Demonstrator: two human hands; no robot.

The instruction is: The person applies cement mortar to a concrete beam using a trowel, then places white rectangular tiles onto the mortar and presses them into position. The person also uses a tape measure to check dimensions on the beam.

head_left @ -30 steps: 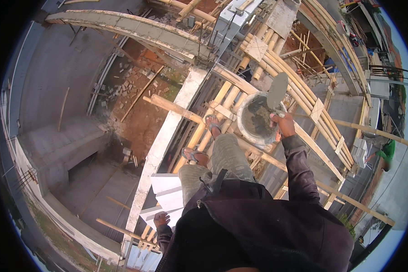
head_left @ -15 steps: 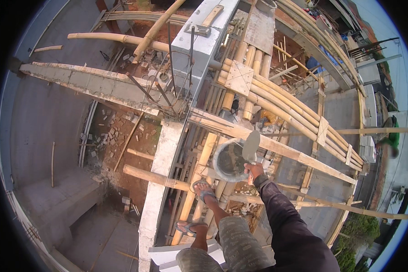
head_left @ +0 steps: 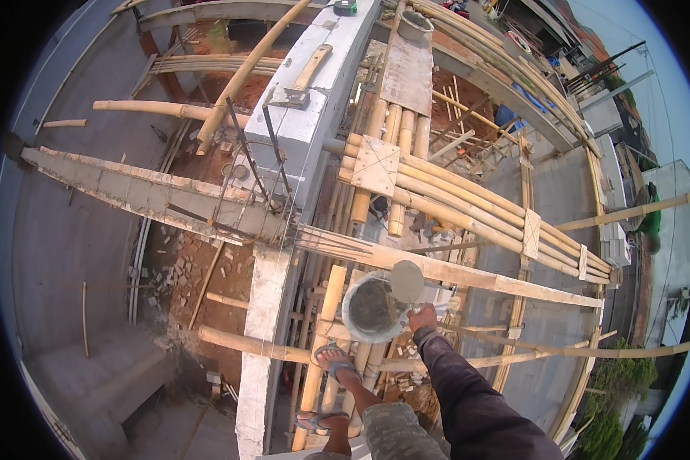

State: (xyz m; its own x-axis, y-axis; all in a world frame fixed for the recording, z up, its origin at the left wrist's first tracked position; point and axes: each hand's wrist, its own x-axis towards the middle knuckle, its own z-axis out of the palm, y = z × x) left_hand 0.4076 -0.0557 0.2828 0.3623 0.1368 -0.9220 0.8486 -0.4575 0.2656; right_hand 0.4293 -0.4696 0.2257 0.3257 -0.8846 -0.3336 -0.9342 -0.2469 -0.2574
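Observation:
My right hand (head_left: 422, 317) is closed around the handle of a trowel (head_left: 407, 282) with a rounded grey blade. The blade is held over the right rim of a round bucket (head_left: 348, 313), which has a grey, wet-looking mix inside. Bamboo poles lie beneath the bucket. My fingers are just right of the rim; whether they touch it I cannot tell. My left hand is out of view.
My sandalled feet (head_left: 336, 360) stand on bamboo poles (head_left: 312, 383) left of my arm. A white block wall (head_left: 314, 100) carries a wooden-handled tool (head_left: 308, 75). Upright steel bars (head_left: 276, 149) stick up near its end. A long plank (head_left: 468, 274) crosses beyond the bucket. Lower ground shows left.
The trowel has come down and left, from beside the bucket to over its right rim, and its blade has turned. The whole view has shifted a little.

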